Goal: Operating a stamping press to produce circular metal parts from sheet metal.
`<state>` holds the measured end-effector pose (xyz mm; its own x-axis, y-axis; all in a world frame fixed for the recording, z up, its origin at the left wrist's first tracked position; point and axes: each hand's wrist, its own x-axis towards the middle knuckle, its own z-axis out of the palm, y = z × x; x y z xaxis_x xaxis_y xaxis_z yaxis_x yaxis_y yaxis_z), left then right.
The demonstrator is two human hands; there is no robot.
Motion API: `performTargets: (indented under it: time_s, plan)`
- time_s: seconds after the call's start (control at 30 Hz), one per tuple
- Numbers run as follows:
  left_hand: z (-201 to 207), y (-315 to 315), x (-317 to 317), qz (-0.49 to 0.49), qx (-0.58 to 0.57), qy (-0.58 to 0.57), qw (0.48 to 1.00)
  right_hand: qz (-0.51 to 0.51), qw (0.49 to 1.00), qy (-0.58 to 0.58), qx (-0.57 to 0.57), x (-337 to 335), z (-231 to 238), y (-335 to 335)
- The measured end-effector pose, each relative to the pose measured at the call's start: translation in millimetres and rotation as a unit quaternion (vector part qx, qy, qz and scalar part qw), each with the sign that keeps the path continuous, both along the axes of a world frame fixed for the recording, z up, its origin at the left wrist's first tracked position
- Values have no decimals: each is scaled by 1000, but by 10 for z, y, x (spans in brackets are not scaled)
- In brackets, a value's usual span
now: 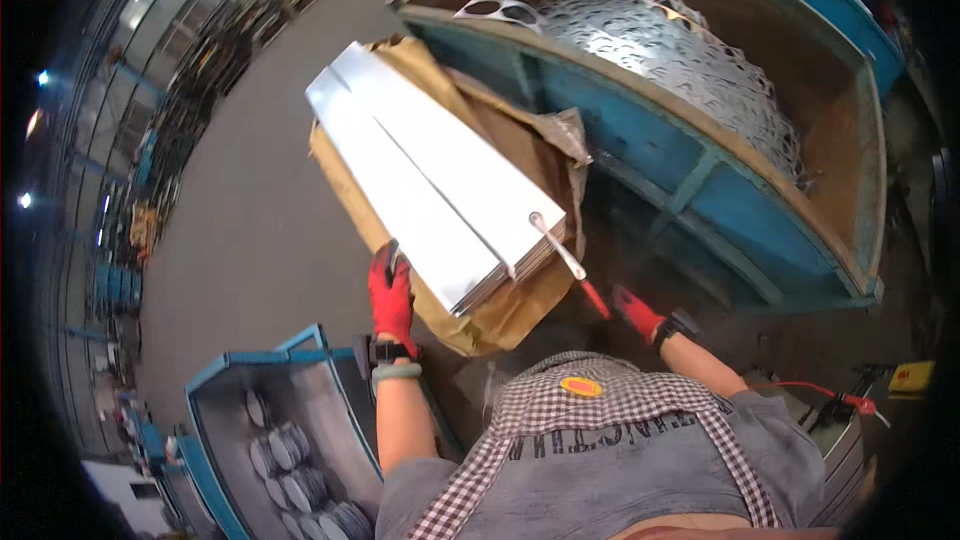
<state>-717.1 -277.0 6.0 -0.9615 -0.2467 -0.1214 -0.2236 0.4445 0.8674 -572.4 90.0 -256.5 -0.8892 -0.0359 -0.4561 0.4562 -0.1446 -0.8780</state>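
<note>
Two side-by-side stacks of bright, flat metal sheets (430, 180) lie on brown wrapping paper (470, 335) in front of me. Across the near right corner rests a slim tool (562, 248) with a pale shaft and a red handle, the handle jutting past the edge. My left hand (391, 300), in a red glove with dark fingertips, is beside the near left edge of the sheets, fingers loosely extended. Whether it touches them I cannot tell. My right hand (637, 313), also red-gloved, is just right of the tool's handle, apart from it, its fingers stretched out and holding nothing visible.
A large blue bin (690, 180) at the right holds a heap of punched metal scrap (660, 50). At lower left, a blue-rimmed container (340, 390) holds several round metal pieces (290, 447). Grey floor (240, 210) stretches left toward racks along the wall.
</note>
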Motion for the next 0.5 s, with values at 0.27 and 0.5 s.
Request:
performTargets:
  time_s: [0.27,0.5]
  plan:
    - [-1236,-1117,1197,87,173,-8,981,35,951,76,298,-551,670,-528]
    - [-1202,-522,1172,-47,216,-65,973,-92,965,68,237,-396,1032,-527]
